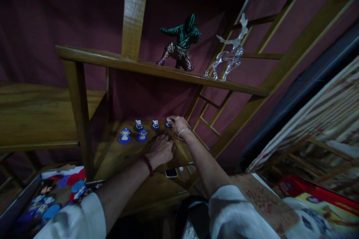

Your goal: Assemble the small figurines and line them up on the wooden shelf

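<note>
Dim wooden display unit, purple-red wall (151,95) behind. A person's right hand (180,124), w/ a thin silver bangle (184,133), pinches a small white-topped figurine on a dark round base (168,124) btwn thumb & fingers, at the right end of the far row on the mid wooden shelf (110,153); can't tell if its base touches the board. Left hand (162,148), w/ dark-red bead bracelet (147,165), lies palm-down nearer, fingers loosely bent; can't tell if anything's under them.

Same row, left: two matching dark-based figurines (155,124). Nearer left: two figurines on round purple-blue bases (125,136). Upper wooden shelf (98,57): green-and-bronze crouching figure (182,43), clear glassy deer (229,58).

Risks, my guess: an uneven release could tip the pinched piece; fingers drifting left could knock its neighbour; left hand sweeping left could clip the purple-blue pair; a quick upward lift could bump the upper shelf & rattle the deer near its edge.
</note>
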Available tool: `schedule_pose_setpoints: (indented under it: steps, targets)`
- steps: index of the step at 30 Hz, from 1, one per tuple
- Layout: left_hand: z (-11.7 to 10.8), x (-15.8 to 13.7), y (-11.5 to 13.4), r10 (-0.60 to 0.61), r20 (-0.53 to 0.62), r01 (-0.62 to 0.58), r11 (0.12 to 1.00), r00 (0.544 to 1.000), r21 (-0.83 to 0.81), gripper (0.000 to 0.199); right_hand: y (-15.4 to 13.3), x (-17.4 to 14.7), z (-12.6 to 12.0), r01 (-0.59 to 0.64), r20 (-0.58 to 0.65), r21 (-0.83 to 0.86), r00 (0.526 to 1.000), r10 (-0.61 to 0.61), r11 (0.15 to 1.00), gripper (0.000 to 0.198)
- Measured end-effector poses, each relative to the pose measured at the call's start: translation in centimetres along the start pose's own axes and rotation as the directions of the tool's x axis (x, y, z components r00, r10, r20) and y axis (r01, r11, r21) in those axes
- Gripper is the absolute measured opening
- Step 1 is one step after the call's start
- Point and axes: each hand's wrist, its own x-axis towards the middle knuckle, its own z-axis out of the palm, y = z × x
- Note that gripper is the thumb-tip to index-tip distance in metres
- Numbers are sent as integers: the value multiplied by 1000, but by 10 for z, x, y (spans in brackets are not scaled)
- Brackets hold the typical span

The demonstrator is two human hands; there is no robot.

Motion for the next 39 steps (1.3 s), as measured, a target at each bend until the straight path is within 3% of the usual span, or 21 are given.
schedule_pose_setpoints:
  steps: [19, 28, 33, 39]
  targets:
    - [5, 1, -3, 37, -47, -36, 999, 998, 31, 36, 0, 0, -1, 28, 18, 11, 999, -28, 1000, 23]
    - [7, 1, -5, 45, -60, -44, 999, 997, 27, 33, 8, 7, -5, 92, -18, -18, 996, -92, 996, 40]
    - [11, 2, -6, 44, -77, -43, 999, 996, 9, 34, -8, 6, -3, 156, -56, 121, 987, -151, 980, 29]
    - [7, 3, -6, 81, -75, -81, 997, 994, 5, 32, -34, 7, 13, 238, 38, 239, 966, -254, 941, 29]
